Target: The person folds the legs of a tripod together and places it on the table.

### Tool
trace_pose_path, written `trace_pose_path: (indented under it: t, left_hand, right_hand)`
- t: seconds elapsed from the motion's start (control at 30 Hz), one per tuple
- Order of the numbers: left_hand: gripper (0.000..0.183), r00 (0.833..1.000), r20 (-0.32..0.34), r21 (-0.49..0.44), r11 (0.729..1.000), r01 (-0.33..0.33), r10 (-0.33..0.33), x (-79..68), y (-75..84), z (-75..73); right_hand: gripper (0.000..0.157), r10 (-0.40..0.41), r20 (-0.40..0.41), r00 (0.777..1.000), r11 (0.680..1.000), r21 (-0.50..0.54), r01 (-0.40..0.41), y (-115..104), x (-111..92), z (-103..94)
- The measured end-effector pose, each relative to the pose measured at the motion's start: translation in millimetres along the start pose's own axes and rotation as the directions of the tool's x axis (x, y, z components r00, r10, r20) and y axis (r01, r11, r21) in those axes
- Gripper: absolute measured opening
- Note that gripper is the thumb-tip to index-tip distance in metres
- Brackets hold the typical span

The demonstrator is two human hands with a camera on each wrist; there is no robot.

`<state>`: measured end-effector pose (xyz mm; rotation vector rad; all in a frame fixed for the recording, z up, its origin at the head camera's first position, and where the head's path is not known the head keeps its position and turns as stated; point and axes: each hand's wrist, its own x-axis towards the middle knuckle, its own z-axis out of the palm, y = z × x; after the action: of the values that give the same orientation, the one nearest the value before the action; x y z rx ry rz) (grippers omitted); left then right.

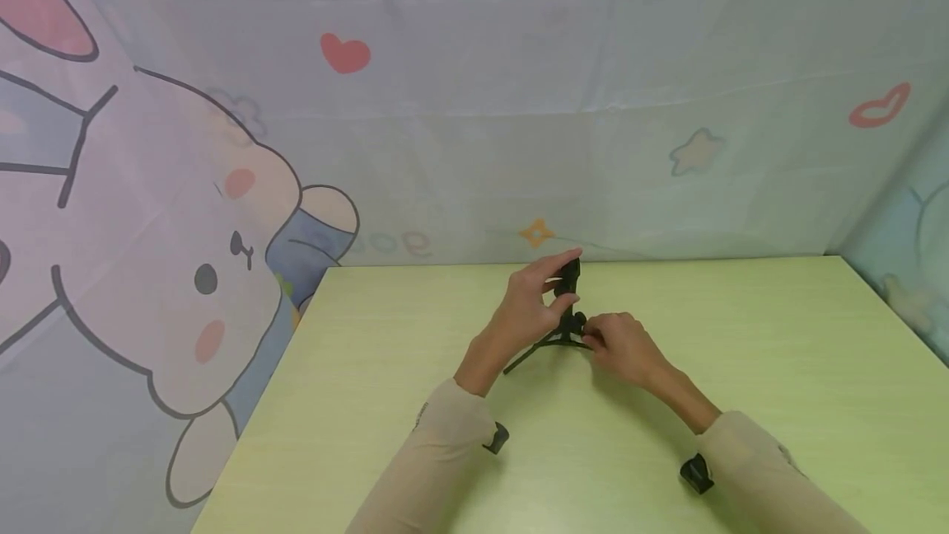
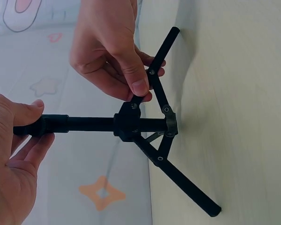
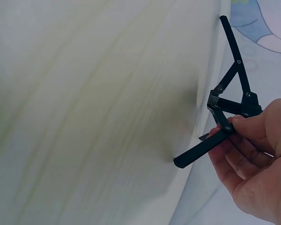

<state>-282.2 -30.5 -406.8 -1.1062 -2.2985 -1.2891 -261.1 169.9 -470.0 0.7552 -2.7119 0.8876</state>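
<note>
A small black tripod point(image 2: 91, 123) stands upright near the far edge of the table, its legs spread. My left hand point(image 1: 522, 307) grips the upper part of its centre column between thumb and fingers. Lower down, my right hand point(image 1: 621, 346) pinches one of the legs point(image 3: 201, 149) near its hinged brace. In the left wrist view another leg point(image 2: 189, 187) slants out free toward the tabletop. The right wrist view shows a leg point(image 3: 230, 37) reaching away on the far side. The tripod's top is partly hidden behind my left fingers.
The pale yellow-green table point(image 1: 371, 336) ends at a hanging cloth point(image 1: 474, 105) printed with a rabbit, hearts and stars. Black wrist-camera mounts point(image 1: 697, 474) stick out from both sleeves, low over the table.
</note>
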Motion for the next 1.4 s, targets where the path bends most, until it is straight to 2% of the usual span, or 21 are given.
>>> trace_pose_path:
  t: [0.57,0.83,1.07,1.4]
  left_hand:
    - [0.064,1.0,0.019,-0.012,1.0,-0.013,0.013,2.9,6.1,-3.1]
    - [0.066,0.998,0.058,-0.009,1.0,-0.003,0.004,3.0,9.5,-6.4]
    - [0.065,0.998,0.067,0.001,1.0,-0.012,0.011,2.9,9.6,-7.5]
    - [0.065,0.998,0.064,0.009,1.0,-0.019,0.019,2.1,10.2,-6.2]
  right_hand:
    - [0.005,-0.002,-0.176,0.984,0.999,0.053,0.012,-5.9,-3.9,-3.6]
    - [0.006,0.004,-0.108,0.994,0.996,0.085,0.006,-5.3,-4.5,-10.2]
    - [0.005,-0.008,-0.054,0.999,0.999,0.038,0.01,-3.4,-6.7,-13.2]
    - [0.005,0.021,-0.105,0.994,0.999,-0.029,-0.024,-7.6,-8.7,-11.8]
